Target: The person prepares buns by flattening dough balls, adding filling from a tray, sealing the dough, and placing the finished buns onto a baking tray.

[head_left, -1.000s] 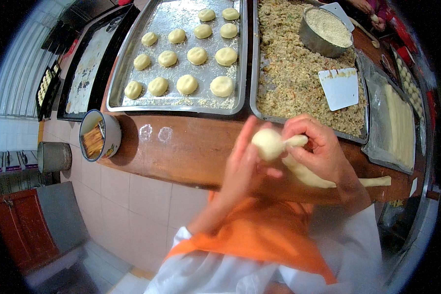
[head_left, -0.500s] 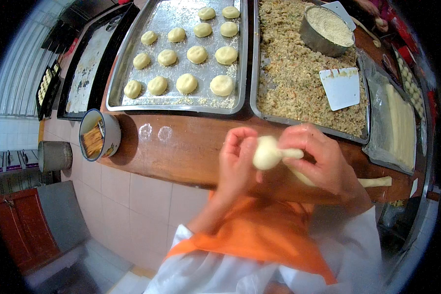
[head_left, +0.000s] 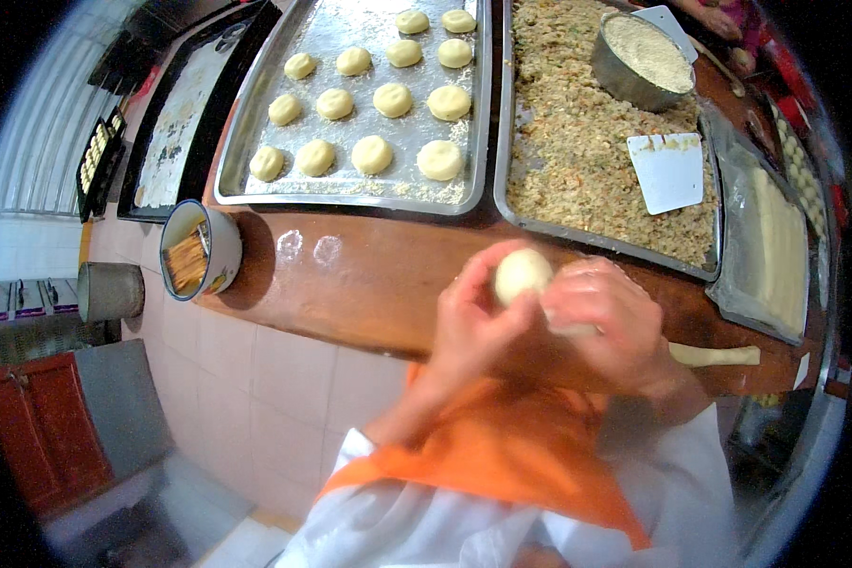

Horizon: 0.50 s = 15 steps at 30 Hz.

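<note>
Above the brown wooden table's front edge, both hands meet at a smooth pale dough ball (head_left: 523,274). My left hand (head_left: 476,317) is closed around its left side, with the thumb across the near face. Against the right side of the ball press the bent fingers of my right hand (head_left: 604,317). A bit of pale dough (head_left: 574,330) shows beneath those fingers; whether it joins the ball is hidden. Close to my right wrist, a dough strip (head_left: 719,355) lies on the table.
Flattened dough rounds (head_left: 372,154) sit in rows on a metal tray (head_left: 350,202). Right of it, a tray of crumbly filling (head_left: 577,170) bears a metal bowl (head_left: 625,80) and white scraper (head_left: 667,175). An enamel mug (head_left: 220,251) stands left; dough under plastic (head_left: 772,251) lies right. Another person's hand (head_left: 719,21) shows at upper right.
The dough ball has risen slightly between my hands. My right hand has closed in against it, and the narrow dough neck that stuck out toward that hand is now mostly covered.
</note>
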Tool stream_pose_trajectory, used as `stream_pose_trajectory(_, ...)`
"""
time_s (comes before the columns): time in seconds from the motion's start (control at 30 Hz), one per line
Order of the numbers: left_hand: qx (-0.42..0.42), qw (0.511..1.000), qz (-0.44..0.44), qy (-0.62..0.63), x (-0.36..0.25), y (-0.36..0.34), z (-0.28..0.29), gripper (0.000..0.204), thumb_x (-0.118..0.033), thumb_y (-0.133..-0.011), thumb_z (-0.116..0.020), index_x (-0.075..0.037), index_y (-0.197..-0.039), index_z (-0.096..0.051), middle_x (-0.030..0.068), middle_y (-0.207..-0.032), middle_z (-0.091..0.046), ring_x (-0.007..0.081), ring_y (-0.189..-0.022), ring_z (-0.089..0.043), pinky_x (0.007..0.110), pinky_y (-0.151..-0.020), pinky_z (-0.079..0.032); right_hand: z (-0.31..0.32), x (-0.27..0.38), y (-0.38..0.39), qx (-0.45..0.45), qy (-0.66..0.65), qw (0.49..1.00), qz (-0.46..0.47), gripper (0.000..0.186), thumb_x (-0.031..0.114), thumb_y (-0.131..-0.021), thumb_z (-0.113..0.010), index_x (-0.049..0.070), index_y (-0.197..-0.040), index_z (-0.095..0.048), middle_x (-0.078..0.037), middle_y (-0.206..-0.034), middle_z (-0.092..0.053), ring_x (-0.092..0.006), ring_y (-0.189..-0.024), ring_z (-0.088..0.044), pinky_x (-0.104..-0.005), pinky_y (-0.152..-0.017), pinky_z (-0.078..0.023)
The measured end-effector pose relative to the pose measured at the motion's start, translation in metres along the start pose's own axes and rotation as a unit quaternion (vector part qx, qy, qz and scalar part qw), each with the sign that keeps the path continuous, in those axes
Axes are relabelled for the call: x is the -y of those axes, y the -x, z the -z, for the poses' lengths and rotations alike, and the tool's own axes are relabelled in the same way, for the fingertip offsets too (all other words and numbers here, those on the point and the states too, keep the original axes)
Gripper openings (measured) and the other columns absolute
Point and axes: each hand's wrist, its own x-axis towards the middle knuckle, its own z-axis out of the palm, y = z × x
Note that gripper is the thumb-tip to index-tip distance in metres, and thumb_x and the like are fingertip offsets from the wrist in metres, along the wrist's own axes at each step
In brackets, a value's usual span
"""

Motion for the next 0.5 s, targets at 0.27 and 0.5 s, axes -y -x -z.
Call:
stream_pose_trajectory(0.27,-0.097,0.804,-0.244,-0.534,0.014,0.01,0.093,0.067,-0.001,-0.067,-0.07,-0.004,-0.126,-0.037,0.0181,-0.127,-0.043,0.033,-0.113,-0.046,0.037,-0.091,-0.044,-0.002,-0.023,0.033,-0.2,-0.156,0.945,-0.207,0.025,-0.013,-0.073,-0.053,0.006,-0.087,-0.046,-0.008,-0.087,-0.051,-0.0166,-0.08,-0.048,-0.0296,-0.07,-0.044)
stream_pose_trajectory(0.5,0.019,0.691,-0.205,-0.693,0.02,0.034,0.149,0.07,-0.025,-0.074,-0.065,-0.001,-0.131,-0.032,0.0201,-0.134,-0.034,0.0354,-0.124,-0.033,0.047,-0.103,-0.023,-0.007,-0.032,0.053,-0.214,-0.197,0.91,-0.296,0.028,-0.013,-0.072,-0.057,0.004,-0.092,-0.048,-0.01,-0.089,-0.054,-0.0157,-0.083,-0.052,-0.0276,-0.075,-0.046)
